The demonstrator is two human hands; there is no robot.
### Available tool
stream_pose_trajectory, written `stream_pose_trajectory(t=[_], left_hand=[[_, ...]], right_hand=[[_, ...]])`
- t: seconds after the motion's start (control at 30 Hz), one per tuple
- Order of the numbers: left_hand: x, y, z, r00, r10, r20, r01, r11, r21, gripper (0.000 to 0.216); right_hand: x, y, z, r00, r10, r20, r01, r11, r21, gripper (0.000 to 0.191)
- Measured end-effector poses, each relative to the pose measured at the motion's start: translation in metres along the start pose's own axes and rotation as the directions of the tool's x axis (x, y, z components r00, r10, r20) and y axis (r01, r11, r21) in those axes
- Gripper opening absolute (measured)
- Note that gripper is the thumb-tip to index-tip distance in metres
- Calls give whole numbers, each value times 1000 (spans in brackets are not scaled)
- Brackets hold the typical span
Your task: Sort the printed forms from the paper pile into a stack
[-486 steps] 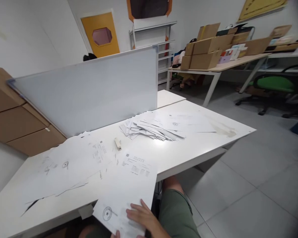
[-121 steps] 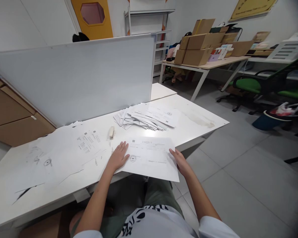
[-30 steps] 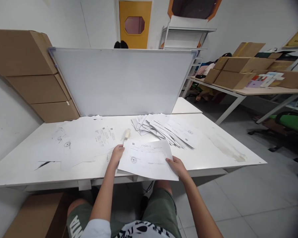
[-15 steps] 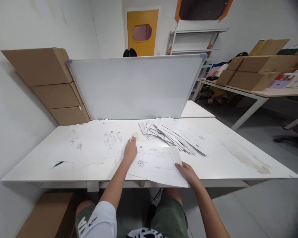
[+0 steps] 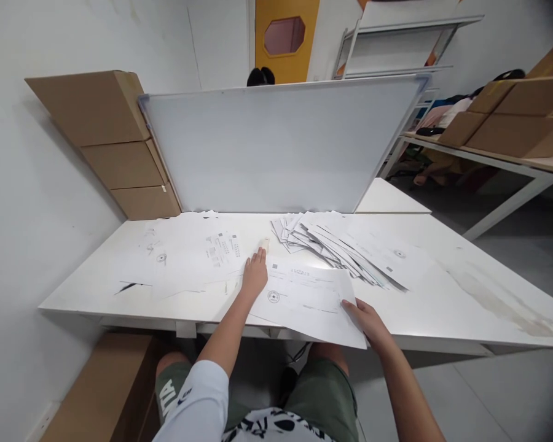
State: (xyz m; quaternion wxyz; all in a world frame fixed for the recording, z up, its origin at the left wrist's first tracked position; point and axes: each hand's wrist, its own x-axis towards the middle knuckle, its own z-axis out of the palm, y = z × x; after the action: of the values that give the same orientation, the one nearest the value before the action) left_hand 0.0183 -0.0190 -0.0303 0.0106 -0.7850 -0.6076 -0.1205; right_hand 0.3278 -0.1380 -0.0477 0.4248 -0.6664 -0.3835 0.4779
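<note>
Reaching past the sheet's upper-left corner, the left hand (image 5: 255,273) now has fingertips on the small cream stapler-like item (image 5: 264,244); 1 s ago it was at the left edge of the printed sheet (image 5: 313,301). Can't tell if its fingers are closed round the item or just touching. Right hand (image 5: 366,322) same as then: thumb & fingers pinching the sheet's right edge. Sheet lies mostly on the white desk (image 5: 442,307), seal at left, lower-right corner out past the front edge; approx. 16 s ago it was turned, seal end toward the person. Cream item sits btwn loose papers (image 5: 184,264) on the left & a fanned paper pile (image 5: 327,245) on the right.

Containers: 3 stacked cardboard boxes (image 5: 120,162) left of the whiteboard (image 5: 267,147), a floor box (image 5: 105,380) under the desk's left end, more boxes (image 5: 520,126) on the far table (image 5: 511,207). Contents hidden.
</note>
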Motion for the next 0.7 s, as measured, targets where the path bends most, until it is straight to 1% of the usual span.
stream_pose_trajectory(t=[0.17,0.4,0.57,0.7], left_hand=[[-5,2,-2,1000,9,-16,-10,1000,-29,63],[-13,0,-9,998,38,-45,-42,995,-90,62],[-16,-1,-14,998,42,-45,-49,987,-152,65],[-17,-1,-17,999,40,-38,-46,981,-188,65]], right_hand=[[0,3,0,1000,8,-7,-8,1000,6,51],[2,9,2,995,-88,-42,83,992,-96,52],[4,10,3,997,-71,-31,69,995,-67,59],[5,11,3,996,-87,-34,84,994,-69,58]])
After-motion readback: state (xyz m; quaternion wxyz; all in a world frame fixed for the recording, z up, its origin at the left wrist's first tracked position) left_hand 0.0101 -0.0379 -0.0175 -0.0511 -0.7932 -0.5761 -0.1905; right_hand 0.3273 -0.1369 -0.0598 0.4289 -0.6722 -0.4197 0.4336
